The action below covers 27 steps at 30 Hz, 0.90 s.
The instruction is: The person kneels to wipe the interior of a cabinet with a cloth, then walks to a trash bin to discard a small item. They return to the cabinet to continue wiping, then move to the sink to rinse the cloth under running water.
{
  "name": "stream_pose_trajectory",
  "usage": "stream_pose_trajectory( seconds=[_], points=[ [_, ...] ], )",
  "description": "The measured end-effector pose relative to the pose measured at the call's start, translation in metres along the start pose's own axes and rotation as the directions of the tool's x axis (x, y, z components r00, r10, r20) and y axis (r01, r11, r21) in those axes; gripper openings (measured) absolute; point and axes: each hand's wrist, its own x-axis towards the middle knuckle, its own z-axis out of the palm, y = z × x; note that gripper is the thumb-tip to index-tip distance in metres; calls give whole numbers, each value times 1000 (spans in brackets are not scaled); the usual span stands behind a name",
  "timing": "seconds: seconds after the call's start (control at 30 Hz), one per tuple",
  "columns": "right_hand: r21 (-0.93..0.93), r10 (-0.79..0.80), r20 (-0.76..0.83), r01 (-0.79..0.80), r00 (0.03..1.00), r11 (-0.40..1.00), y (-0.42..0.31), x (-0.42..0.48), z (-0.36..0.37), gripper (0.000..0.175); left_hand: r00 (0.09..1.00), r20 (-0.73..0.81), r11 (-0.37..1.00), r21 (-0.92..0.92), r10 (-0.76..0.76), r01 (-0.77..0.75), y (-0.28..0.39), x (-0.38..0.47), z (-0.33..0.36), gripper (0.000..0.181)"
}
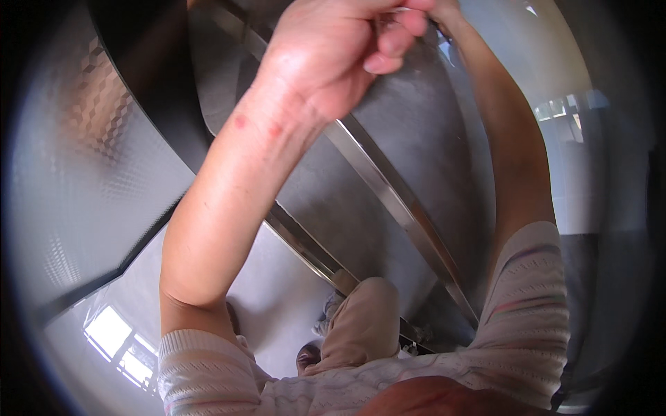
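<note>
My left hand (333,57) is raised at the top of the view, wrist turned up and fingers curled in. Whether something thin sits between its fingertips cannot be made out. Just past those fingertips is my right hand (445,10), cut off by the top edge and mostly hidden. A small dark thing lies by its wrist, too unclear to name. Below my hands, a shiny metal rail (400,208) slants down to the right across a grey surface (354,208). Another metal strip (307,249) runs roughly alongside it, nearer my legs.
A greyish panel (130,197) with a dark edge and dotted pattern stands at the left. To the right curves a glossy surface (562,182) with bright reflections. My bent leg (364,317) in beige trousers and a brown shoe (308,356) are on the pale floor (270,307).
</note>
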Motion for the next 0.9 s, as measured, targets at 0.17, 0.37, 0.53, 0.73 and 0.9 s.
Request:
stream_pose_trajectory(
  seconds=[0.17,0.37,0.53,0.73,0.9],
  points=[
    [-143,-196,-51,187,979,972,-51,-42,-8,16,999,-8,999,12,45,-45,-1,7,0,25],
    [212,-444,74,421,893,882,-124,-126,-31,20,996,79,999,-18,50,-49,7,-15,14,25],
    [406,-450,140,363,882,839,-145,-184,-51,22,997,27,995,72,66,-68,29,-44,17,24],
    [878,-330,323,-151,887,454,-115,-199,-91,24,995,102,998,59,-14,8,37,-60,-6,23],
    [840,-195,541,-518,818,160,-37,-155,-113,24,995,-85,980,196,53,-36,30,-61,-7,22]
  ],
)
